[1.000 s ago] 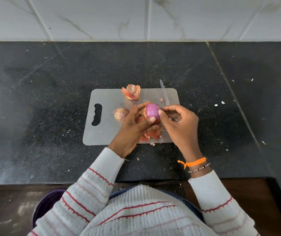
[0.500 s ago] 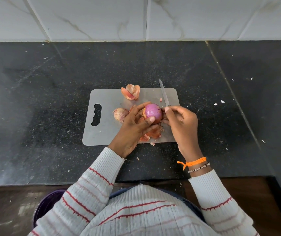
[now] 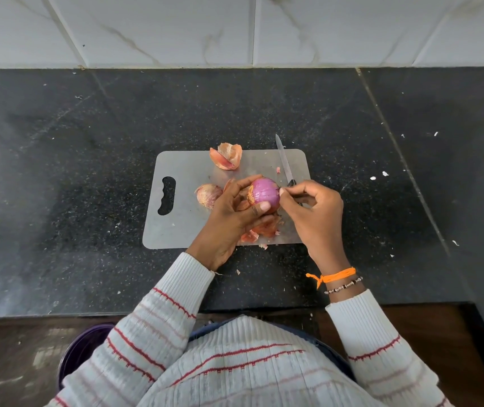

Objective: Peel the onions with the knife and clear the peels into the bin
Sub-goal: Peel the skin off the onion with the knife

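A half-peeled purple onion (image 3: 264, 192) is held just above the grey cutting board (image 3: 182, 227) by my left hand (image 3: 229, 221), thumb on its near side. My right hand (image 3: 314, 212) pinches thumb and forefinger at the onion's right end, on its skin. The knife (image 3: 283, 160) lies on the board's far right part, blade pointing away, its black handle running under my right hand. A second onion (image 3: 207, 195), still in its skin, sits left of my left hand. Loose peels (image 3: 226, 157) lie at the board's far edge, and more peels (image 3: 264, 229) under my hands.
The board rests on a dark speckled counter (image 3: 88, 201) against a white tiled wall. A purple bin (image 3: 82, 351) stands on the floor at lower left, partly hidden by my sleeve. Small white scraps (image 3: 378, 176) dot the counter to the right.
My right hand has drawn slightly right and its fingertips have closed into a pinch at the onion's right end. The onion has turned a little in my left hand. The knife has not moved.
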`<state>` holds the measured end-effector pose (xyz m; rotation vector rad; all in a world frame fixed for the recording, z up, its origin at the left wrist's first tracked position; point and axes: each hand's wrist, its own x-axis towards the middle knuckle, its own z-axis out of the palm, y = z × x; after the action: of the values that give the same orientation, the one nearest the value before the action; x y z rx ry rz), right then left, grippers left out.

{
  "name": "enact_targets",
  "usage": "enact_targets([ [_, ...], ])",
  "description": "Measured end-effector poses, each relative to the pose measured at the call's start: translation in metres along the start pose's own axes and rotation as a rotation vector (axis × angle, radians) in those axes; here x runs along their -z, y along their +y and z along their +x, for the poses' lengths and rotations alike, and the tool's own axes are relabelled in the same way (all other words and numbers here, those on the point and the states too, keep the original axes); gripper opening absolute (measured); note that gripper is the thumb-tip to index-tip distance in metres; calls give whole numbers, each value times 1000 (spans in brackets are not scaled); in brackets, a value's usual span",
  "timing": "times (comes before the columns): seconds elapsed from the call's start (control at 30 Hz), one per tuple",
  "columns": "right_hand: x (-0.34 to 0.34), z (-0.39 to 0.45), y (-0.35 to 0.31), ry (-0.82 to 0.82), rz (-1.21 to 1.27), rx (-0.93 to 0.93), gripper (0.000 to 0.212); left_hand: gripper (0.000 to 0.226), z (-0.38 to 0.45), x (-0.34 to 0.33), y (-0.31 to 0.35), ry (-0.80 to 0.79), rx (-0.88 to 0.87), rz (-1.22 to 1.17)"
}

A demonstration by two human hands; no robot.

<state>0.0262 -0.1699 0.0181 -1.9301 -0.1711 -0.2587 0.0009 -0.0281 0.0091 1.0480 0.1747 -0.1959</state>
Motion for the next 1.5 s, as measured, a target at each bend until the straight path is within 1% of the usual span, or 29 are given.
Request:
enact_targets([
  [0.13,0,1,2,-11,16,-20,6,53,0,-1,0,11,5,1],
  [0.23,-2,0,3,-14,73,-87,17,51,1,0,-1,17,-6,-10],
  [0.3,-3,-2,1,-8,105,-106,15,50,1,-1,-1,25,-13,-13],
  [0.37,-4,-4,-1,15,65,-48,10,53,1,-2,-1,43,-16,-19],
  [0.47,-7,-5,-2,55,-10,60,7,57,1,-3,-3,76,-29,-18],
  [0.6,-9,-3,-1,68,-17,74,3,56,0,-2,-2,93,-38,-12],
  [0.7,-10,-2,0,62,-67,92,2,58,-1,-3,-2,107,-34,-12],
  [0.8,-10,1,5,55,-127,77,1,59,-3,-4,-3,73,-22,-25],
  [0.93,-7,2,18,52,-205,12,1,44,-2,-1,-2,-12,5,-89],
  [1.03,-4,3,25,45,-234,-37,4,45,-1,2,-1,-65,9,-126],
  [1.13,0,4,21,51,-204,-12,13,54,-2,2,-1,-88,-8,-98],
  [1.2,1,3,12,45,-120,-36,16,60,-2,3,-2,-87,-24,-59],
  [1.3,0,0,-2,16,-1,-62,11,62,-2,3,-3,-86,-50,-24],
  [1.4,-3,-3,-8,1,38,-63,3,60,-2,4,-3,-75,-77,3],
  [1.5,-7,-5,-10,4,32,-71,8,58,-2,5,-3,-63,-93,42],
])
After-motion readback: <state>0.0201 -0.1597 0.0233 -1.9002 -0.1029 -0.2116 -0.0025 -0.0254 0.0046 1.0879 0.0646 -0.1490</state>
